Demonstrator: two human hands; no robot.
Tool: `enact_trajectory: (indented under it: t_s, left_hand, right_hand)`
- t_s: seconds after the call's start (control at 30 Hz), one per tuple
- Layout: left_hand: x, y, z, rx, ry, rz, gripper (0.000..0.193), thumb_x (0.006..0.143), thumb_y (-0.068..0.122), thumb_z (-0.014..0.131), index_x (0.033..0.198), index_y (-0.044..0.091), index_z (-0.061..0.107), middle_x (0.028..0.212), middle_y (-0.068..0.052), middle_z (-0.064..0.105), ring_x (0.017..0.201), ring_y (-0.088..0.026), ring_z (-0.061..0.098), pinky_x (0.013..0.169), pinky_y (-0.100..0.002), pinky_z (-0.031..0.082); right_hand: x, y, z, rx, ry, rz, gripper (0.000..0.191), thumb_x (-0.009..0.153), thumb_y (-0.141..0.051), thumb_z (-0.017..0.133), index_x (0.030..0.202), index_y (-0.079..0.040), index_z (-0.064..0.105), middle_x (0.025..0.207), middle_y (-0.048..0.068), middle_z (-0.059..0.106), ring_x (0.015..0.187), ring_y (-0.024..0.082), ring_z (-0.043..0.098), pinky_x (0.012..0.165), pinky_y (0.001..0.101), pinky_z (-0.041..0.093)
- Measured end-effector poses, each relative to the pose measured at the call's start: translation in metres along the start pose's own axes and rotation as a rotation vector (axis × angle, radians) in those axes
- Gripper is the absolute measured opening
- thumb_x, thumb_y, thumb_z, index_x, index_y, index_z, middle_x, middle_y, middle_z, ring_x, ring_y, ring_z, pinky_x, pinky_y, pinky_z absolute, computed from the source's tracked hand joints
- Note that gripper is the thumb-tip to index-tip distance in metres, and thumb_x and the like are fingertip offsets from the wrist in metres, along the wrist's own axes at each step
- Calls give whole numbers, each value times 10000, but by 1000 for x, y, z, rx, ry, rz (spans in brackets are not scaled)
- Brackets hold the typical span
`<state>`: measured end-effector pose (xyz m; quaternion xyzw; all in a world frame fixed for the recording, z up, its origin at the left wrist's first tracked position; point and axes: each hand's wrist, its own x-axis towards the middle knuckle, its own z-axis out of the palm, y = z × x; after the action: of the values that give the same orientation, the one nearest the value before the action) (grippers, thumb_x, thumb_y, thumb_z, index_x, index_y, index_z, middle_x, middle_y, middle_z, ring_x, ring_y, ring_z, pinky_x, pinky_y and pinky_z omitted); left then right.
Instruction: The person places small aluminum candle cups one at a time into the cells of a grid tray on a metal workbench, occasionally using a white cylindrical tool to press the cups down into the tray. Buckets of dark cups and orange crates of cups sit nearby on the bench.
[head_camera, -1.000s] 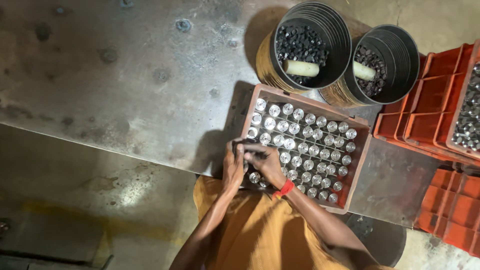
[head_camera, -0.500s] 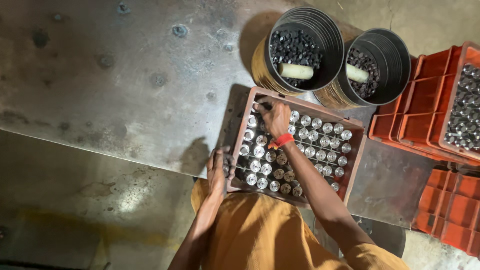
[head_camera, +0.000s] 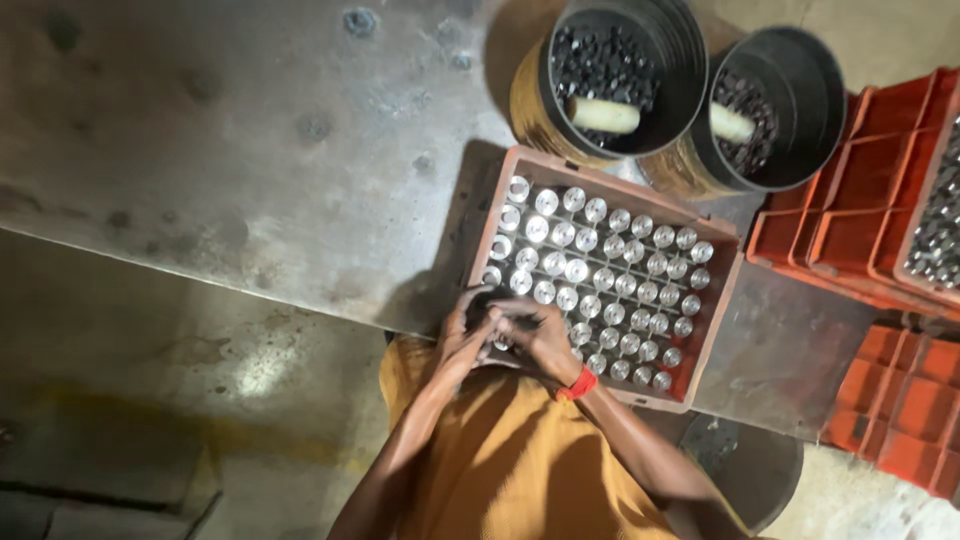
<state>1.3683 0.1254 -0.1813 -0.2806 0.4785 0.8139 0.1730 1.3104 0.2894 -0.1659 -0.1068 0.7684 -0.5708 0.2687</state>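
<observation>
Orange crate (head_camera: 722, 290) holds shiny metal cylinders (head_camera: 600, 265); buckets (head_camera: 610, 70) dark parts.

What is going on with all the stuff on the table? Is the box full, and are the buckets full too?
Tray: open-topped, flat on the table, nearly filled with rows of upright shiny metal cylinders.
Left hand: at the tray's near corner, fingers curled over cylinders.
Right hand: beside it, over the same corner.
Left bucket: open, holds dark small parts.
Right bucket: open, holds dark small parts.
Orange crates: stacked at right.
</observation>
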Motion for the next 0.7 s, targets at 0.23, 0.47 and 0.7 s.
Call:
enact_trajectory:
  t_s: [0.23, 0.47, 0.7]
  left_hand:
    - [-12, -32, 4, -84, 60, -70, 270, 986, 374, 657, 1137, 165, 577, 687, 56, 502, 479, -30, 430, 386, -199, 292]
    - [-18, -47, -4, 20, -199, -70, 378, 1021, 480, 551, 1027, 108, 613, 668, 57, 507, 454, -34, 422, 369, -200, 285]
    - [-27, -45, -1, 42, -221, -133, 406, 1016, 527, 412, 974, 151, 560, 602, 14, 505, 414, -73, 428, 337, -237, 316]
  right_hand:
    - [-25, 12, 3, 58, 12, 73, 120, 909, -102, 787, 1005, -36, 758, 963, 37, 750, 917, 124, 686, 854, 291, 559]
    - [-39, -10, -6, -85, 1, -229, 410, 936, -159, 740, 1315, -13, 685, 1328, 127, 656, 1213, 213, 610, 1045, 368, 488]
    - [-47, 18, -3, 56, 30, 144, 286, 876, -170, 794, 1141, -63, 786, 1075, 102, 793, 838, 200, 724, 769, 384, 611]
